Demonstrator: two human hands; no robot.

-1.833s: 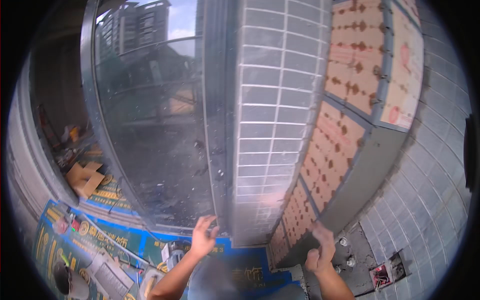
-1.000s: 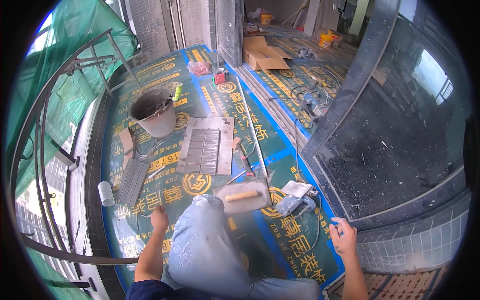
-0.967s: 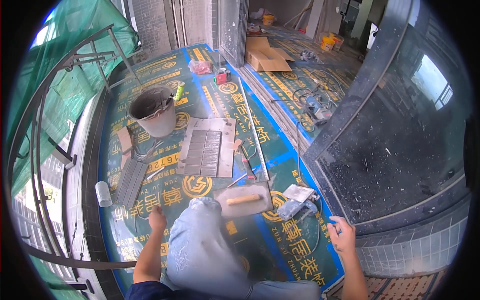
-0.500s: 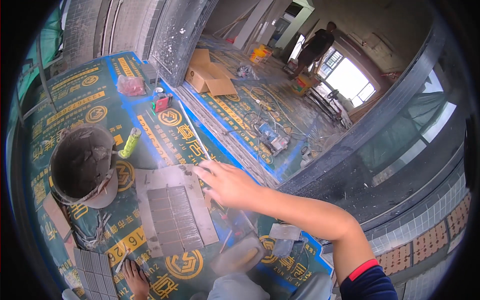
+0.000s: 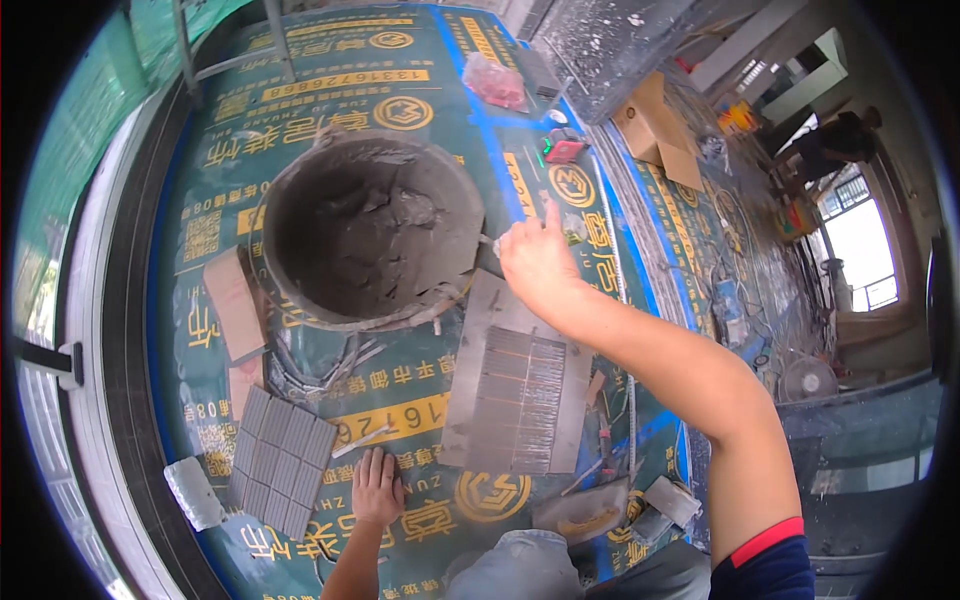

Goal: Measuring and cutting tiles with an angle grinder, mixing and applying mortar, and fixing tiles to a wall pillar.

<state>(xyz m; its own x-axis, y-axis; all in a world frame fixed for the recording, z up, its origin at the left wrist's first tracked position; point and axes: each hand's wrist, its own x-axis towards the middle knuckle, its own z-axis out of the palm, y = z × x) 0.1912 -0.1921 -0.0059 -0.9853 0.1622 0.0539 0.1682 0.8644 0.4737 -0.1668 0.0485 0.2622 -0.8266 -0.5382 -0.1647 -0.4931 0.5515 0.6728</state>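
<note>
My right hand (image 5: 535, 262) reaches out to the near right rim of a round bucket (image 5: 300, 290) holding grey mortar. Its fingers curl by a dark handle (image 5: 487, 264) at the rim, with the index finger pointing up; the back of the hand hides any grip. My left hand (image 5: 378, 486) lies flat on the printed floor sheet, fingers spread, holding nothing. Under my right forearm lies a grey tile (image 5: 520, 395) with combed mortar ridges. A sheet of small grey tiles (image 5: 280, 462) sits just left of my left hand.
Wooden pieces (image 5: 233, 292) lie left of the bucket. A float (image 5: 585, 510) and small blocks lie near my knees. A long straightedge (image 5: 622, 300), a red tool (image 5: 565, 148), a pink bag (image 5: 495, 82) and cardboard (image 5: 660, 130) lie beyond. A person (image 5: 840, 140) stands far right.
My view has dropped closer to the bucket. My right hand has moved from above the combed tile to the bucket's rim. My left hand stays flat on the floor.
</note>
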